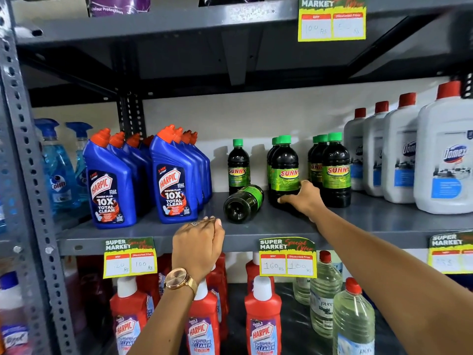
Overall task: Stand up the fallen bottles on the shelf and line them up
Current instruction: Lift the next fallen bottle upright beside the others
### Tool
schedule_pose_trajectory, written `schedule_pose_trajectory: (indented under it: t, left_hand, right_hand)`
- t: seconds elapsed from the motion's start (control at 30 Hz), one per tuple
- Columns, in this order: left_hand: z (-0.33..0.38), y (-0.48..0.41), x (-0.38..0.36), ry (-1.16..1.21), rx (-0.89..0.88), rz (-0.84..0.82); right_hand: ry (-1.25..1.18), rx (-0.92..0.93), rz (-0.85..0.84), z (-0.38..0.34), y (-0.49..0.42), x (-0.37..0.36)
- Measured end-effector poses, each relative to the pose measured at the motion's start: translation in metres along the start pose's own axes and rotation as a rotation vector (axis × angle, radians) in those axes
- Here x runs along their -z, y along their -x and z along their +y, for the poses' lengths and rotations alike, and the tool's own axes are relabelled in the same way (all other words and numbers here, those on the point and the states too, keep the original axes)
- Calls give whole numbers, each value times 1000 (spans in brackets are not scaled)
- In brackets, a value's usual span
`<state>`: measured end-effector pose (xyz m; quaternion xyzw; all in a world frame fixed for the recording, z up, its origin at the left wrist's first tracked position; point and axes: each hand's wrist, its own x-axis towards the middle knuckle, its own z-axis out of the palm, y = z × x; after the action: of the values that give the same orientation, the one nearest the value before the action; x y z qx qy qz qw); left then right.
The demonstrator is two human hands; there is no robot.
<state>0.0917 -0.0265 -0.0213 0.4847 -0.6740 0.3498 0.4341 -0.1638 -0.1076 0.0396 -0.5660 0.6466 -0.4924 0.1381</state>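
On the grey middle shelf (256, 230) stand dark Sunny bottles with green caps. One fallen Sunny bottle (243, 203) lies on its side, its base toward me. A single Sunny bottle (238, 166) stands upright behind it. To the right are two upright rows, fronted by one bottle (284, 167) and another (335, 170). My right hand (304, 197) grips the base of the front bottle of the middle row. My left hand (198, 245) hovers at the shelf's front edge, just left of the fallen bottle, fingers together and holding nothing.
Blue Harpic bottles (174, 180) stand in rows left of the Sunny bottles, with blue spray bottles (58, 165) further left. White Domex bottles (445, 160) fill the right. Price tags (288, 257) hang on the shelf edge. Red Harpic bottles and clear bottles fill the shelf below.
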Motion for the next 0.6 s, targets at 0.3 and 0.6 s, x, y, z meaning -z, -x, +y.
schedule_pose_trajectory:
  t: [0.3,0.6]
  left_hand:
    - [0,0,-1,-11,12,-7]
    - [1,-1,1,-9,3,-4]
  right_hand:
    - [109,16,52,-1,0,-3]
    - [76,281,485,-30,33,13]
